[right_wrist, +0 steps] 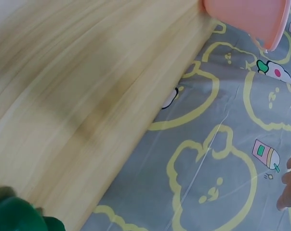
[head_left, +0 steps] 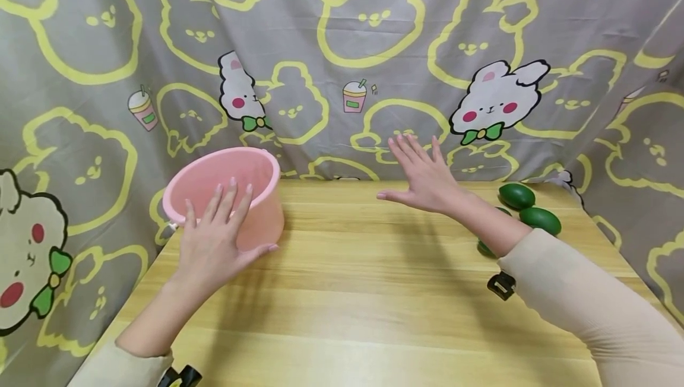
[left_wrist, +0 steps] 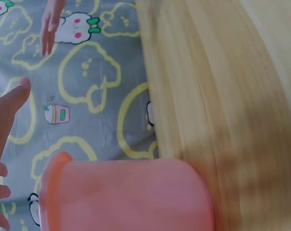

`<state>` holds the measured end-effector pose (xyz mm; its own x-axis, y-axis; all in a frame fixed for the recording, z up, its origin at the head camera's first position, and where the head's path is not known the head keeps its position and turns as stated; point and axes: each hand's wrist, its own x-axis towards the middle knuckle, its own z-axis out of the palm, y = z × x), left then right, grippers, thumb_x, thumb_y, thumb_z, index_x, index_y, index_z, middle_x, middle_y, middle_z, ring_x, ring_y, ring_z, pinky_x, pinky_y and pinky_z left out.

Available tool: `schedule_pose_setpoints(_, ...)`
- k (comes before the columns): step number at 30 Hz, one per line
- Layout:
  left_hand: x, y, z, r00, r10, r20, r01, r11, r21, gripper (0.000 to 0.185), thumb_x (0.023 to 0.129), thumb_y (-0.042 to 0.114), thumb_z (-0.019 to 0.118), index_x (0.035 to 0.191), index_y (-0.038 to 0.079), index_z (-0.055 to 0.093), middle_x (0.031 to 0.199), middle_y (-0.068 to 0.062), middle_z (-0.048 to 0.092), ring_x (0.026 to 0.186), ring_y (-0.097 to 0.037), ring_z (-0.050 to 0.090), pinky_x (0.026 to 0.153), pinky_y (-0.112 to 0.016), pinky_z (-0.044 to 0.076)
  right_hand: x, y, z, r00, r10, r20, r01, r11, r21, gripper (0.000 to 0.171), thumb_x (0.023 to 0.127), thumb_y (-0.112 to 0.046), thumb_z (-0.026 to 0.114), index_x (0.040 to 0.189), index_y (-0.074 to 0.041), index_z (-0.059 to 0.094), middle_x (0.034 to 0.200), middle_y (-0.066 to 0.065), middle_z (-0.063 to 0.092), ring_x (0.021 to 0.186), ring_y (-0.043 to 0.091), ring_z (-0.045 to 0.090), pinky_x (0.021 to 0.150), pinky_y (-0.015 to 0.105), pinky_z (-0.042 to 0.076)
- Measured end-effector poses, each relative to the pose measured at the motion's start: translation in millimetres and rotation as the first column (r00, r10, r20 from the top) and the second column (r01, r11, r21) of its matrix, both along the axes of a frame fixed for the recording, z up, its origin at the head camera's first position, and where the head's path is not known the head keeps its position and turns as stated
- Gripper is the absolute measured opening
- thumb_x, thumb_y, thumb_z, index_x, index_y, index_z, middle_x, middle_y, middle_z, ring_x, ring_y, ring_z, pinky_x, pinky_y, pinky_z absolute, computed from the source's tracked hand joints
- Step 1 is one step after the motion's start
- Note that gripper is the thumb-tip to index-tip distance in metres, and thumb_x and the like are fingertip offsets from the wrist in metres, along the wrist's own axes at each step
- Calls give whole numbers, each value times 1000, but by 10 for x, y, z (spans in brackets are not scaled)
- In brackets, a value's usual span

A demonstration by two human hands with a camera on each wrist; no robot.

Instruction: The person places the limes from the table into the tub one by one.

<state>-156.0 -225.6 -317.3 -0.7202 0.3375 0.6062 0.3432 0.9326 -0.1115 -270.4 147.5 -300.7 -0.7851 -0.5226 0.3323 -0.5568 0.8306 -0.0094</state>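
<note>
Now, your left hand [head_left: 214, 244] lies flat, fingers spread, against the near wall of the pink bucket [head_left: 256, 191] at the left of the surface [head_left: 374, 292]; steady it without tipping. Its axis stands upright, mouth up. Your right hand [head_left: 422, 179] hovers mid-frame, fingers straight, empty; green avocados [head_left: 526, 206] lie lower right.

Beige long sleeves [head_left: 588, 304]; black wrist clips [head_left: 501, 285]; bare fingers [head_left: 224, 200].
</note>
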Motion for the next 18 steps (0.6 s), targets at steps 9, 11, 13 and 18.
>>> schedule_pose_setpoints(9,-3,-50,-57,997,-29,-68,31,999,33,99,79,85,20,143,12,41,143,-19,43,131,-40,41,108,-72,19,-24,-46,-25,996,50,-74,-57,994,-98,96,83,-68,54,151,-8,21,155,14,22,144,32,16,117,54,-13)
schedule_pose_setpoints(11,0,-68,-58,995,-37,-89,41,998,41,98,80,84,21,142,11,43,141,-19,45,129,-40,43,109,-71,19,-42,-70,-20,993,65,-96,-75,992,-103,95,83,-69,52,150,-8,23,155,14,24,144,31,17,117,54,-12)
schedule_pose_setpoints(13,5,-84,-56,993,-47,-110,52,997,48,96,82,82,24,141,10,44,139,-20,48,128,-40,44,110,-70,19,-58,-104,-16,992,72,-101,-83,991,-108,94,84,-69,51,150,-8,24,155,13,25,144,30,17,118,53,-12)
schedule_pose_setpoints(18,1,-106,-72,983,-75,-169,87,994,67,90,85,78,31,141,9,44,139,-20,48,127,-41,45,111,-68,19,-84,-204,-57,992,84,-89,-94,990,-109,91,85,-66,53,150,-10,24,154,11,26,144,29,20,118,53,-11)
